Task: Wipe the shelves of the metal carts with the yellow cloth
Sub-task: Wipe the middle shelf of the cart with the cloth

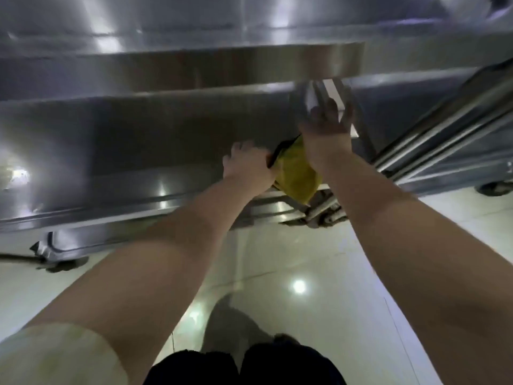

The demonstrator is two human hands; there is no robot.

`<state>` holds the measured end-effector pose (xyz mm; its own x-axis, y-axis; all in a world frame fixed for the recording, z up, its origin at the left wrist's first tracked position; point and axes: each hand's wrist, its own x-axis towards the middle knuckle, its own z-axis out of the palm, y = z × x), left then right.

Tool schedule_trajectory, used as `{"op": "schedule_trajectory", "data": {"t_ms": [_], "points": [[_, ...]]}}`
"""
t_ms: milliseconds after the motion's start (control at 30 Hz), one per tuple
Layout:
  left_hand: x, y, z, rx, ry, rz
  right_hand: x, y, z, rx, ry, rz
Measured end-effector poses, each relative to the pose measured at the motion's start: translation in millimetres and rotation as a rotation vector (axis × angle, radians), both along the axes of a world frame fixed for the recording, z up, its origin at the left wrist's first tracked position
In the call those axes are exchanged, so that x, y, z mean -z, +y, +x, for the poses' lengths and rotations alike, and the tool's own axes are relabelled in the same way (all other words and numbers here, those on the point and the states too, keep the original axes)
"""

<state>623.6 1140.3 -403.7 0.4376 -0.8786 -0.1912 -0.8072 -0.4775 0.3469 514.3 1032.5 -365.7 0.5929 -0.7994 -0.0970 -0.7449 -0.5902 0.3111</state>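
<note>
Head view: the left hand (247,165) grips the yellow cloth (298,176) at the corner of the cart shelf (125,134), while the right hand (327,122) lies spread open against the frame. Wiping seems to be in progress, but I cannot tell how much is left.

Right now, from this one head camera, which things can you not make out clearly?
Head view only:
1. Yellow cloth: the left hand and the right wrist cover its ends, so its full shape is hidden.
2. Right hand: motion blur makes it unclear whether its fingers touch metal.
3. Shelf: blur and glare hide any dirt or wetness.
4. Wheel: cut off by the right edge of the picture.
</note>
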Motion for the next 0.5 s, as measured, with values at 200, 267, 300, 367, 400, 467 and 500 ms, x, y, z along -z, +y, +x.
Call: {"op": "schedule_trajectory", "data": {"t_ms": [200, 267, 300, 367, 400, 467, 500], "points": [[50.9, -4.9, 87.0, -0.012, -0.234, -0.195, 81.8, 16.3, 19.3, 0.319, -0.348, 0.272], [59.0, -3.1, 108.3, 0.027, -0.25, -0.115, 86.4, 8.0, 20.5, 0.265, -0.321, 0.265], [61.1, -1.4, 113.6, 0.019, -0.227, -0.094, 86.0, 1.9, 17.8, 0.22, -0.313, 0.27], [62.2, 0.6, 115.5, -0.011, -0.185, -0.077, 80.9, -13.0, 7.7, 0.118, -0.323, 0.289], [61.6, 0.4, 114.3, -0.007, -0.197, -0.063, 76.6, -21.1, 2.6, 0.086, -0.335, 0.292], [61.4, -0.6, 112.4, 0.008, -0.228, -0.048, 70.9, -33.0, -3.3, 0.094, -0.316, 0.207], [62.4, -1.0, 112.8, 0.01, -0.244, -0.055, 71.1, -34.3, -3.1, 0.138, -0.267, 0.146]]}}
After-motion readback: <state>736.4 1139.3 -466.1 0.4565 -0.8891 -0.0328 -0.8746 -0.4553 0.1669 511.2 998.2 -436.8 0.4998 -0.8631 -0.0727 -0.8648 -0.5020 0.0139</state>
